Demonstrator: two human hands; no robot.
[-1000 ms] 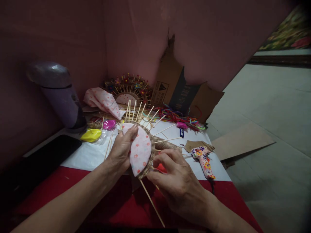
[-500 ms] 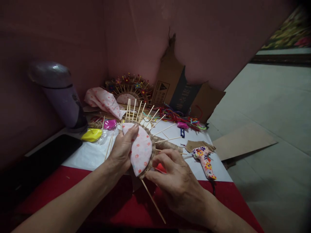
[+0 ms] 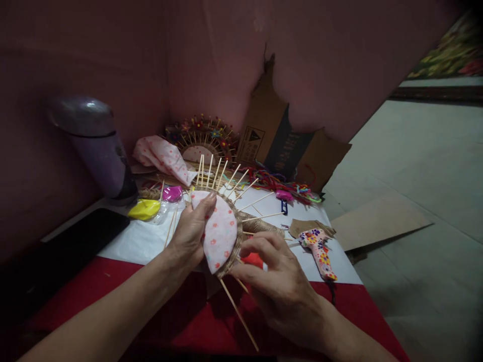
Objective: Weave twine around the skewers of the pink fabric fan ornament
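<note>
In the head view, a half-round piece covered in white cloth with small orange-red flowers [image 3: 222, 232] is held tilted by my left hand [image 3: 190, 229]. My left thumb presses on the cloth face, and the other fingers are hidden behind it. Brown twine edges its curved rim, and several thin wooden sticks [image 3: 231, 176] fan out from there. My right hand [image 3: 277, 281] is at the lower rim, thumb and forefinger apart. A short stretch of stick [image 3: 242, 285] shows just below the right thumb. Another stick [image 3: 239, 315] points down toward me.
A floral glue gun [image 3: 319, 251] lies at the right on white paper. Behind are tangled colored yarn [image 3: 275, 181], torn cardboard [image 3: 264, 125] and a similar decorated half-round piece [image 3: 199, 151]. A purple bottle [image 3: 100, 151], a black phone-like slab [image 3: 88, 234] and yellow clay [image 3: 144, 209] are left.
My right thumb and forefinger have spread and moved slightly right from the rim, uncovering a stick by the thumb. My left hand keeps its hold.
</note>
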